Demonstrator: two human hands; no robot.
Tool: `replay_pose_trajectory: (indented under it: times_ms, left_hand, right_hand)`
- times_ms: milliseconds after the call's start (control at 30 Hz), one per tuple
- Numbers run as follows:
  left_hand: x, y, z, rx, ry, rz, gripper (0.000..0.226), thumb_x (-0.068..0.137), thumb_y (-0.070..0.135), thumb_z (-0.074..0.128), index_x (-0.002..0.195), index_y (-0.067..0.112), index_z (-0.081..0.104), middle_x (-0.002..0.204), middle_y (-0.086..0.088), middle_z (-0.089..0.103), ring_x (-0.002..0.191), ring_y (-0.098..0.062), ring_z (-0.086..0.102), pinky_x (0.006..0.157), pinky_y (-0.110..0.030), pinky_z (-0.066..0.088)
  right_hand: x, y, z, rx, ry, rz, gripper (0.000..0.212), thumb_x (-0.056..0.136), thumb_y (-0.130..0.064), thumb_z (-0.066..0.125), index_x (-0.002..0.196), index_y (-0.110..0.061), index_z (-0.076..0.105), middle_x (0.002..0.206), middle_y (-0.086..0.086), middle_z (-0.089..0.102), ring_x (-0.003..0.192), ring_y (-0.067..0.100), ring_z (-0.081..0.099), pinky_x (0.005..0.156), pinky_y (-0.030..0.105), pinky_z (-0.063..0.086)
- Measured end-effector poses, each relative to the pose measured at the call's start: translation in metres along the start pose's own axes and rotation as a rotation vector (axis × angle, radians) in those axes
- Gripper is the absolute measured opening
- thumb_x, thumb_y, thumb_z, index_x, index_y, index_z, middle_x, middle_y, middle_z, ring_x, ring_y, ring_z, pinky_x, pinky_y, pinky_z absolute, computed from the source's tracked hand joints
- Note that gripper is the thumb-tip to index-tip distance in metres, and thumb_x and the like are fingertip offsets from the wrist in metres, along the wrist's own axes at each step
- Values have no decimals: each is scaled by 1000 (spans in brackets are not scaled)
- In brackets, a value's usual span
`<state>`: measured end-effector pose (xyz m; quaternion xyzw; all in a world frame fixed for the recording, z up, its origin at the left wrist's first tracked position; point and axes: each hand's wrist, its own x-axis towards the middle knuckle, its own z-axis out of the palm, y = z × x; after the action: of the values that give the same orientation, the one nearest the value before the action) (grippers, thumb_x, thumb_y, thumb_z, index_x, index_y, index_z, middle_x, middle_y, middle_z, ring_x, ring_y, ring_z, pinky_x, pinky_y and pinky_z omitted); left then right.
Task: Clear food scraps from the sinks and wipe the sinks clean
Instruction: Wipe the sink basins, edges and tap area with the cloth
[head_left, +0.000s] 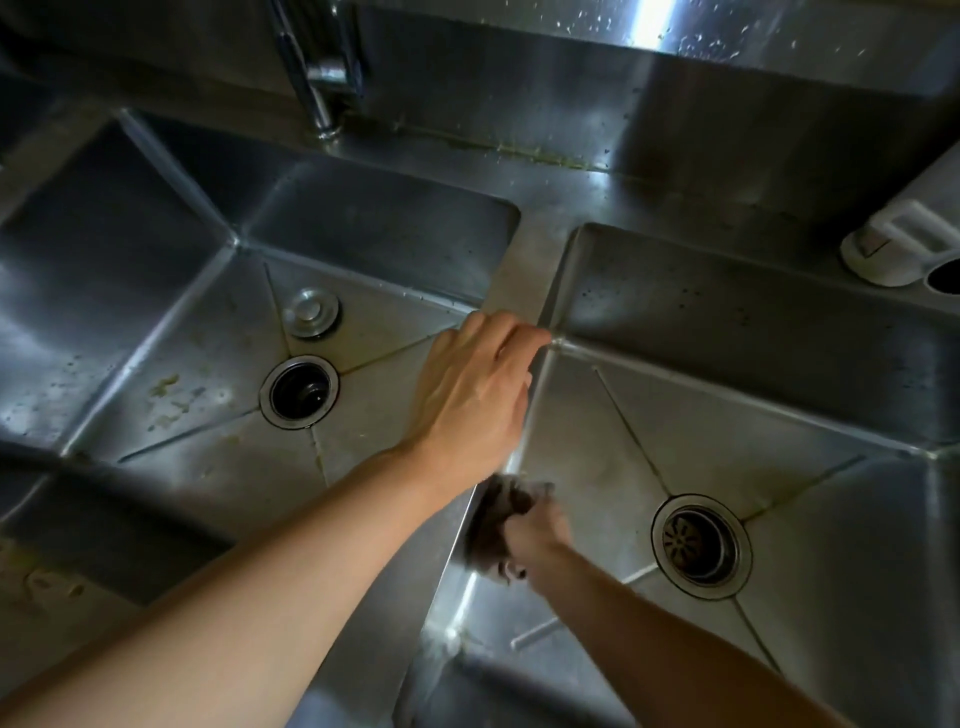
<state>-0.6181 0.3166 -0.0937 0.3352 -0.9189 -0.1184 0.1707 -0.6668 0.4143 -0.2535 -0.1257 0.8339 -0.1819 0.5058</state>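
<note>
In the left sink (171, 332), yellowish scraps (169, 397) lie near the drain. The left hand (475, 395) braces on the divider (514, 280), fingers relaxed; the right hand (540, 535) grips a dark rag (498, 519), scrubbing the right sink (779, 441) wall.

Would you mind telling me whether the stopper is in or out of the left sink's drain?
Out. The stopper lies on the left sink floor just behind the drain, whose dark opening is uncovered.
</note>
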Motion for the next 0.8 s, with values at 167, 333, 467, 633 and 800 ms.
replay_pose_trajectory:
  times_ms: [167, 333, 467, 633, 800]
  left_hand:
    - [19, -6, 7, 28, 35, -111, 32, 76, 5, 64, 108, 8, 62, 109, -8, 60, 95, -31, 55, 77, -42, 44]
    - [21, -10, 15, 79, 53, -112, 35, 77, 14, 57, 111, 7, 63, 114, -8, 58, 94, -32, 53, 74, -43, 47]
    - [21, -12, 16, 71, 66, -110, 38, 81, 19, 46, 113, 10, 62, 116, -6, 56, 96, -29, 51, 75, -41, 46]
    - [22, -12, 17, 74, 61, -119, 38, 81, 19, 46, 115, 11, 61, 118, -5, 55, 96, -29, 50, 76, -42, 45]
    - [22, -12, 18, 68, 64, -123, 36, 79, 15, 54, 114, 10, 61, 118, -6, 55, 97, -30, 50, 76, -42, 45]
  right_hand:
    - [44, -52, -60, 63, 111, -142, 56, 91, -9, 52, 144, -12, 35, 125, 13, 58, 104, 28, 59, 75, 25, 48]
    - [80, -90, -90, 251, 368, -315, 45, 89, -16, 58, 133, -11, 48, 124, 18, 58, 113, 35, 55, 88, 30, 41]
    - [104, -101, -82, -159, 287, -498, 62, 92, -18, 53, 148, -18, 27, 147, 13, 37, 132, 30, 38, 104, 32, 31]
    - [121, -96, -73, -414, 247, -518, 64, 93, -29, 47, 150, -18, 22, 155, 13, 18, 141, 28, 20, 112, 24, 13]
    - [97, -85, -64, -376, 177, -513, 60, 92, -19, 49, 148, -14, 28, 153, 13, 24, 141, 28, 24, 113, 30, 18]
